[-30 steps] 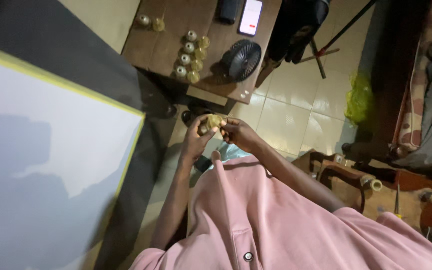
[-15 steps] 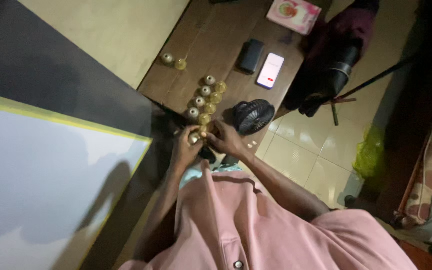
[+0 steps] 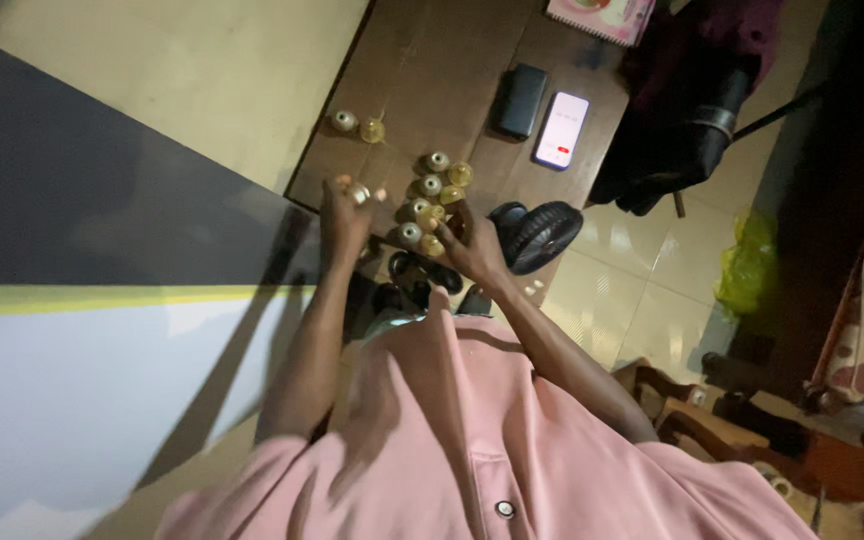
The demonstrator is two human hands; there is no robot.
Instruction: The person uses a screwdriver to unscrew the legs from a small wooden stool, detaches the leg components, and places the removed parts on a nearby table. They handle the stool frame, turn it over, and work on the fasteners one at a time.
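On wooden table point(image 3: 422, 70): small round yellowish-brass pcs point(image 3: 430, 200), clustered btwn hands.

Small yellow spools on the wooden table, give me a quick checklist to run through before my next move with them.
1. Left hand grip: fingertips pinch one small spool above the table edge. Ok.
2. Right hand free: fingers rest at the spool cluster; whether they grip one, cannot tell.
3. Cluster tidy: spools sit close together in rough rows on the wooden table. Ok.
4. Strays: two separate spools sit apart near the far edge. Not ok.
5. Room to work: black phone and lit phone lie clear of the cluster. Ok.
6. Lighting: dim, spool details blurred. Not ok.
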